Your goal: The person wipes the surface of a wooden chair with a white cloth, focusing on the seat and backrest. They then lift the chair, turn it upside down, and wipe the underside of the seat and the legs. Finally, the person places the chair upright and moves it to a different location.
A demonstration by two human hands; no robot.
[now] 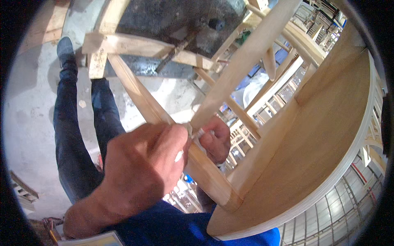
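Observation:
A pale wooden chair frame with a curved-edged seat panel leans across the right side, its legs and rails pointing away from my body. My left hand is closed at the joint where a slanting rail meets a long leg. Behind that rail, my right hand has its fingers curled. A narrow pale strip shows at the joint between the two hands; its ends are hidden in the fingers. A small white patch is on a left-hand finger.
Beneath the chair frame, a dark board lies beside a wooden crosspiece. My legs in dark trousers are on the grey floor at left. Several more wooden frames stand behind, and a wire grid is at lower right.

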